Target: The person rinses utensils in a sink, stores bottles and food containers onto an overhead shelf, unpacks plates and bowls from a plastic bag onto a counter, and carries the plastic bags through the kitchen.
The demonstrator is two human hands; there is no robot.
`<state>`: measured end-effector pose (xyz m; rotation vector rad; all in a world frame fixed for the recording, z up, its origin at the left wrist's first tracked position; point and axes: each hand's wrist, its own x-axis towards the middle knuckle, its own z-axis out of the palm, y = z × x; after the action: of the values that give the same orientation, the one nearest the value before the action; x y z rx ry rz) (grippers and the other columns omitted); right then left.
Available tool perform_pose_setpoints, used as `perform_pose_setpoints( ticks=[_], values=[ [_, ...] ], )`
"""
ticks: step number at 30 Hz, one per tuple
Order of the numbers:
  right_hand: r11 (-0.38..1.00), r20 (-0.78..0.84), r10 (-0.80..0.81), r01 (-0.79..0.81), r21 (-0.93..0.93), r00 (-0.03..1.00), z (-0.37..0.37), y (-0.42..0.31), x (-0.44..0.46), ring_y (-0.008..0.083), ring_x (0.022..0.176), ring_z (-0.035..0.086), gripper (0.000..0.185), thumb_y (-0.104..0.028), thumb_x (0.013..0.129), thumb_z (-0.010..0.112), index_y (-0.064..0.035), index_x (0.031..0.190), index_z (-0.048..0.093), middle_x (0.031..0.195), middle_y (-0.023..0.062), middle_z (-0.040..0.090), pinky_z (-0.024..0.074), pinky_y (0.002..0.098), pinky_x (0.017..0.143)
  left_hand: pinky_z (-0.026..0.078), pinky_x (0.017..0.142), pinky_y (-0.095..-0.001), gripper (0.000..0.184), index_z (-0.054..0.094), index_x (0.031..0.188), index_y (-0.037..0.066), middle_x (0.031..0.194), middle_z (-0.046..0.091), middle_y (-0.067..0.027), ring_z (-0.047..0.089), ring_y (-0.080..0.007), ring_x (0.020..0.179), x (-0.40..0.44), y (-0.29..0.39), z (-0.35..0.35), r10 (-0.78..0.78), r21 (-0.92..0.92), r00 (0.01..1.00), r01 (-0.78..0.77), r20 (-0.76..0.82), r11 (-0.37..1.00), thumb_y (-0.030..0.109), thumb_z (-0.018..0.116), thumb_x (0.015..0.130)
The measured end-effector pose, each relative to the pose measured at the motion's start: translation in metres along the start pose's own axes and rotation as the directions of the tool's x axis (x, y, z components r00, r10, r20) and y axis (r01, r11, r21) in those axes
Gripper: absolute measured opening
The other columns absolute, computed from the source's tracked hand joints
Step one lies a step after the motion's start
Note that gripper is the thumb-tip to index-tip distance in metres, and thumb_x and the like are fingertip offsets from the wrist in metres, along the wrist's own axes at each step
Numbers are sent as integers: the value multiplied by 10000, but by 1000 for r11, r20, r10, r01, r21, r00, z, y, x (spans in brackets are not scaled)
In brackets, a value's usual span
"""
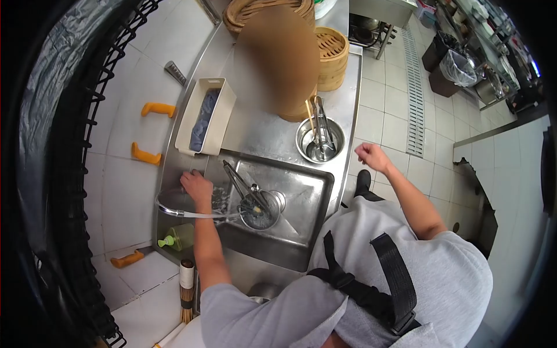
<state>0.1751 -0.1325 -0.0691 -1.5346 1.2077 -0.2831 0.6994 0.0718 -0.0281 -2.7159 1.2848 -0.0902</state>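
Your left hand (pixel 198 187) lies at the back of the sink (pixel 304 200), its fingers bent downward; you cannot tell from this angle whether its grip pinches anything. The faucet (pixel 169 207) crosses in view over that forearm and points toward the metal pot (pixel 277 200), which sits inside the sink with wet, bubbly contents and tongs (pixel 237 178) leaning in it. Your right hand (pixel 370 158) hangs beyond the tabletop's edge, fingers curled together, near the steel bowl (pixel 301 146) of utensils; whether it pinches something is hidden.

On the bamboo brush (pixel 187 290) beside you, the pale band bears marks too small to read.

The tabletop (pixel 255 133) is brushed stainless steel, wet around the sink. It carries a beige bin (pixel 228 100) with a grey-blue cloth (pixel 203 119), and a bamboo steamer (pixel 332 65). Orange handles (pixel 158 109) stick out along the white-tiled wall (pixel 125 124). To your right, pale floor tiles (pixel 368 81) hold a long drain grate (pixel 413 87) and dark trash bins (pixel 439 51).
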Motion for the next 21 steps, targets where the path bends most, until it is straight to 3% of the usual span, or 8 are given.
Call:
perform_pose_setpoints(
  ticks=[7, 10, 12, 13, 16, 17, 18, 21],
  values=[
    [991, 34, -81, 77, 107, 996, 6, -76, 13, 106, 604, 550, 218, -190, 908, 524, 14, 906, 600, 673, 37, 590, 460, 248, 565, 513, 696, -456, 278, 645, 809, -2, 931, 639, -191, 625, -357, 862, 45, -25, 14, 21, 15, 998, -20, -64, 1000, 267, 580, 785],
    [982, 31, -20, 13, 189, 999, 13, -72, 21, 107, 606, 546, 246, -226, 917, 519, 8, 891, 589, 705, 37, 582, 464, 245, 567, 507, 643, -458, 347, 654, 728, 1, 832, 655, -185, 645, -334, 787, 65, -39, 11, 52, -39, 995, -48, 91, 998, 334, 583, 796],
    [964, 28, 36, -42, 264, 999, 10, -80, 18, 107, 605, 544, 275, -262, 919, 520, 3, 883, 582, 726, 41, 580, 466, 245, 564, 488, 669, -464, 369, 649, 682, 4, 863, 653, -197, 636, -335, 814, 83, -44, 5, 21, -369, 795, 257, 606, 893, 345, 579, 803],
    [937, 44, 97, -106, 333, 994, 8, -85, 15, 108, 605, 541, 305, -299, 921, 520, -2, 874, 575, 747, 44, 578, 468, 246, 560, 488, 669, -464, 369, 649, 682, 4, 863, 653, -197, 636, -335, 814, 87, -48, 13, 24, -375, 797, 256, 603, 891, 345, 579, 803],
    [958, 2, 78, -75, 276, 997, 12, -90, 14, 108, 612, 545, 375, -380, 917, 521, -12, 855, 563, 783, 56, 581, 470, 244, 550, 461, 712, -452, 294, 650, 751, 29, 872, 635, -165, 609, -326, 834, 70, -47, 22, 227, -422, 934, -94, 277, 902, 312, 588, 802],
    [960, 4, 68, -66, 271, 998, 13, -88, 17, 104, 591, 548, 360, -371, 895, 570, -18, 826, 550, 736, 48, 577, 458, 239, 531, 446, 745, -447, 253, 641, 810, 35, 899, 614, -152, 587, -319, 869, 52, -30, 17, 167, -393, 985, -171, -44, 904, 282, 585, 803],
    [962, 27, 65, -70, 264, 998, 14, -87, 19, 104, 591, 548, 360, -371, 895, 570, -18, 826, 550, 736, 48, 577, 458, 239, 531, 430, 778, -442, 225, 631, 870, 41, 926, 593, -139, 566, -313, 904, 33, -11, 10, 102, -334, 924, -234, -368, 913, 251, 582, 804],
    [991, -26, -1, 4, 137, 1000, 17, -88, 20, 101, 513, 537, 281, -259, 857, 640, -33, 748, 514, 603, 26, 546, 429, 245, 484, 404, 831, -461, 237, 557, 1005, 38, 1037, 528, -156, 504, -355, 1013, -35, 26, 30, -114, -406, 803, -168, -585, 898, 126, 571, 785]
  ],
)
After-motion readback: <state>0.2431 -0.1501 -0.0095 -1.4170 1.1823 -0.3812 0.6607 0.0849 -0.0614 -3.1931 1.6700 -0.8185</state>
